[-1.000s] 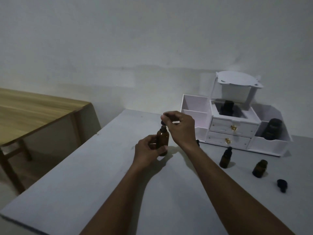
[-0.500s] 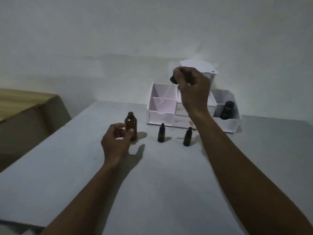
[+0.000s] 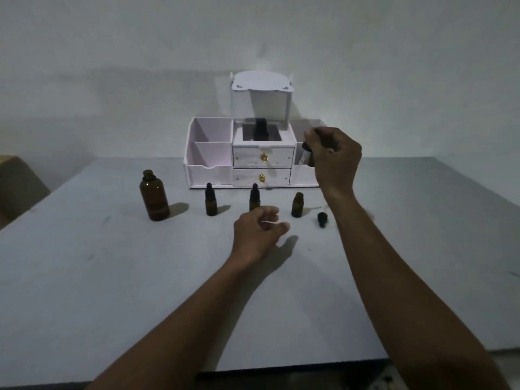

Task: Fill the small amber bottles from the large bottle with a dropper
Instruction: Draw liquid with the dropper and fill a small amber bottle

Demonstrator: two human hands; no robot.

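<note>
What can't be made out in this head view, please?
Head view only.
Liquid level in the large bottle: dark glass, dim light.
Tip and contents of the dropper: motion-blurred, partly behind the right hand.
Right compartment of the organizer: hidden by the right hand.

The right hand (image 3: 334, 161) hides most of the blurred dropper (image 3: 303, 157).

Large bottle (image 3: 154, 199) left of three small bottles (image 3: 211, 204) — organiser (image 3: 208, 170) behind

Dim, grainy — soft rightward shadows
</note>
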